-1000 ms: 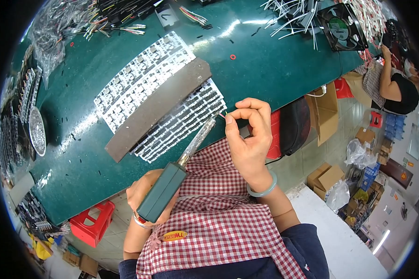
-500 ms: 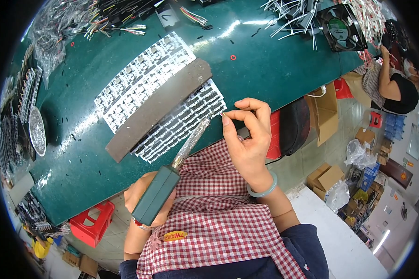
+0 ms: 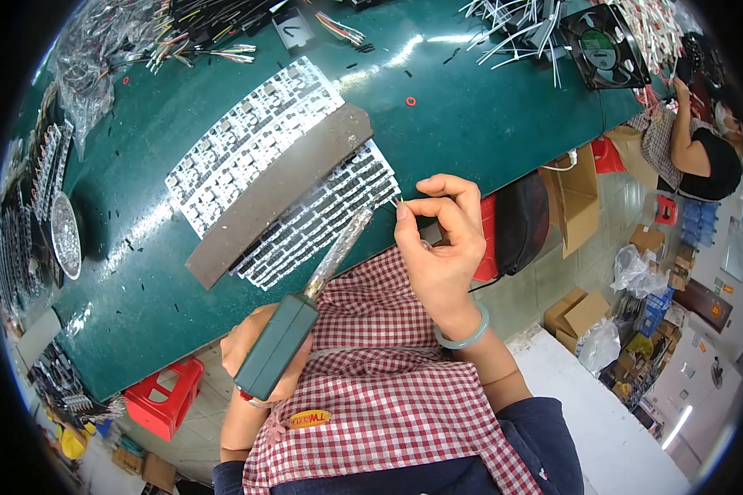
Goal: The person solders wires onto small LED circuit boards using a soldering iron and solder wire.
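My left hand [image 3: 252,351] is wrapped round the dark green handle of a soldering iron [image 3: 282,342]. Its long, stained metal barrel points up and right, ending by the near right corner of a circuit board panel [image 3: 318,216]. At that corner my right hand [image 3: 446,247] pinches a thin wire-like piece [image 3: 397,200] between thumb and forefinger, its other fingers curled. How that piece meets the panel is too small to tell. Across the panel lies a brown flat bar [image 3: 281,198]; beyond it shows a white section [image 3: 256,136] with rows of small components.
Bundled wires [image 3: 215,25] and clear plastic bags [image 3: 107,58] fill the far left of the green table [image 3: 462,132]. An oval dish [image 3: 66,235] stands at the left. A black fan [image 3: 604,48] sits far right, near another person [image 3: 702,157]. Red stools [image 3: 163,396] stand below the edge.
The panel and table sit very slightly further left in the picture. Both hands and the soldering iron hold almost the same pose.
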